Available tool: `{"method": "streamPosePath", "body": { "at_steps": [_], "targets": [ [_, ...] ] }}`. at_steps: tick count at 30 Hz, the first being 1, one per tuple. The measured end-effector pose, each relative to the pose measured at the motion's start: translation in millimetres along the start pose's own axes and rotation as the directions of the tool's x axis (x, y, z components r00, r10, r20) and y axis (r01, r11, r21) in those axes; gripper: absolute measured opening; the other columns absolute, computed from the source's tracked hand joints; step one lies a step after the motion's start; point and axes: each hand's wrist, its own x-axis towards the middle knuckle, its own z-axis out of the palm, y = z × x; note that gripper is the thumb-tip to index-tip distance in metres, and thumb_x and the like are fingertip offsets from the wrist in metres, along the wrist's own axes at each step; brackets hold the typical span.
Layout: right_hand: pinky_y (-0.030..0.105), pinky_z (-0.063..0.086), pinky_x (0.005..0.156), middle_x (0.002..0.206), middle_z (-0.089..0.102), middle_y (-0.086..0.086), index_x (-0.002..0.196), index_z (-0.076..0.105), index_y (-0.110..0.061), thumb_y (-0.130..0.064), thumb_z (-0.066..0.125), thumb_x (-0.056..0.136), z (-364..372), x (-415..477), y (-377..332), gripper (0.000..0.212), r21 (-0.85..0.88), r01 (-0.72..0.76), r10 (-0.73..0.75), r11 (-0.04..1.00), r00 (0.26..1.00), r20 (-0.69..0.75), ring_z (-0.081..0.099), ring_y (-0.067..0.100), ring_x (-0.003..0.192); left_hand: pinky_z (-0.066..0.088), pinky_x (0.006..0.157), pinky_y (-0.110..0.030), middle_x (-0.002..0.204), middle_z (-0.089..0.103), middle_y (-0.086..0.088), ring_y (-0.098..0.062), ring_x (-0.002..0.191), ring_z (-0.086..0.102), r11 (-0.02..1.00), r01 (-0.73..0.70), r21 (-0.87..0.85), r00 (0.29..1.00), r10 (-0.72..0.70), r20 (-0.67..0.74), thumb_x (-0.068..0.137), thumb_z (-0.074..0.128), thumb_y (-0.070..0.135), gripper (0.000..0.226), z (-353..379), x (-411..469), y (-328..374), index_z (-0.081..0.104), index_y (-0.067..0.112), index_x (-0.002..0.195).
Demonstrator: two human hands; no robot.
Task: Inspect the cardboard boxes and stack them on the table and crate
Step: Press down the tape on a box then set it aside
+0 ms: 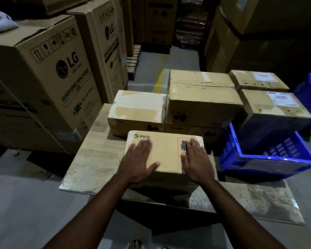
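Head view: both hands flat, fingers straight, left hand point(139, 159) and right hand point(196, 161) pressing top of PICO box point(166, 150) at worktop point(90, 159) near edge; taped boxes point(138, 112) stacked behind; blue crate point(269, 159) right.

Both palms lay flat on the PICO box point(164, 151) at the table's point(95, 159) near edge: left hand point(138, 162), right hand point(196, 161). Behind it stood taped cartons point(138, 112); right of it, a blue crate point(269, 157).

Pale wood-grain rectangular table point(90, 159), bearing: brown cardboard box printed PICO point(165, 153), near front edge, centre; white-taped brown cardboard box point(136, 114), far edge, left; stack of brown cardboard boxes point(203, 105), far edge, right.
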Motion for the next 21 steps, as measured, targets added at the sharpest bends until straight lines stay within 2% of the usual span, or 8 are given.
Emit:
{"method": "streamPosePath", "body": {
  "at_steps": [2,4,7,9,12,17,19,21],
  "targets": [
    [0.037,0.012,0.122,0.164,0.017,0.006,0.156,0.022,-0.015,-0.044,0.030,0.101,2,-5,10,0.063,0.178,-0.120,0.131,0.977,0.990,-0.051,0.012,0.019,0.152,0.004,0.123,-0.042,0.165,-0.003,-0.002,-0.017,0.151,-0.006,0.992,0.116,-0.043,0.992,-0.118,-0.047,0.091,0.011,0.072,0.087,0,-6,-17,0.001,0.015,0.158],
    [0.037,0.026,0.117,0.160,0.029,0.006,0.156,0.022,-0.018,-0.054,0.028,0.098,0,-17,18,0.069,0.385,-0.223,0.260,0.895,0.964,-0.046,0.027,0.024,0.147,0.010,0.122,-0.042,0.165,-0.002,-0.001,-0.016,0.151,-0.005,0.982,0.156,-0.105,0.983,-0.165,-0.085,0.091,0.011,0.071,0.087,3,-14,-27,0.006,0.015,0.158],
    [0.035,0.038,0.106,0.145,0.046,0.004,0.155,0.024,-0.019,-0.044,0.043,0.103,-2,-28,21,0.061,0.657,-0.402,0.417,0.638,0.897,0.144,0.049,0.027,0.131,0.015,0.119,-0.037,0.165,-0.006,-0.003,-0.017,0.151,-0.008,0.965,0.176,-0.195,0.976,-0.196,-0.093,0.090,0.014,0.070,0.088,6,-17,-22,0.007,0.013,0.157],
    [0.044,0.047,0.104,0.140,0.057,0.001,0.142,0.041,-0.032,-0.039,0.047,0.102,-1,-28,22,0.041,0.758,-0.426,0.428,0.494,0.878,0.215,0.060,0.022,0.118,0.018,0.118,-0.038,0.165,-0.008,-0.004,-0.020,0.151,-0.009,0.944,0.224,-0.241,0.967,-0.246,-0.069,0.089,0.017,0.071,0.090,6,-13,-18,0.007,0.013,0.157],
    [0.044,0.054,0.095,0.123,0.068,0.001,0.129,0.055,-0.035,-0.027,0.048,0.103,-5,-25,23,0.029,0.826,-0.412,0.434,0.384,0.870,0.233,0.067,0.016,0.105,0.022,0.120,-0.044,0.165,-0.002,-0.007,-0.022,0.152,-0.002,0.903,0.244,-0.354,0.963,-0.268,-0.021,0.091,0.044,0.067,0.092,-4,-5,-19,0.015,0.009,0.156],
    [0.026,0.055,0.079,0.118,0.069,0.003,0.145,0.048,-0.023,-0.019,0.051,0.102,-45,-29,21,0.043,0.900,-0.257,0.373,0.352,0.921,0.116,0.067,0.010,0.098,0.031,0.116,-0.036,0.164,0.009,0.003,-0.017,0.146,0.024,0.735,0.240,-0.634,0.959,-0.281,0.037,0.077,0.075,0.053,0.101,-14,-6,-22,0.024,0.012,0.155],
    [0.020,0.054,0.074,0.118,0.068,0.002,0.147,0.043,-0.022,-0.024,0.055,0.100,-67,-28,23,0.049,0.927,-0.183,0.305,0.329,0.949,0.079,0.069,0.008,0.096,0.036,0.112,-0.031,0.163,0.012,0.005,-0.016,0.142,0.032,0.632,0.255,-0.731,0.955,-0.281,0.090,0.075,0.080,0.044,0.101,-10,-7,-17,0.027,0.011,0.154],
    [0.028,0.056,0.086,0.129,0.064,0.006,0.146,0.046,-0.022,-0.049,0.062,0.089,-89,-26,18,0.065,0.921,-0.120,0.228,0.371,0.973,0.035,0.066,0.013,0.109,0.036,0.111,-0.032,0.162,0.014,0.004,-0.017,0.143,0.031,0.508,0.288,-0.812,0.944,-0.291,0.153,0.074,0.082,0.041,0.099,-7,-5,-8,0.030,0.009,0.153]
  ]
}}
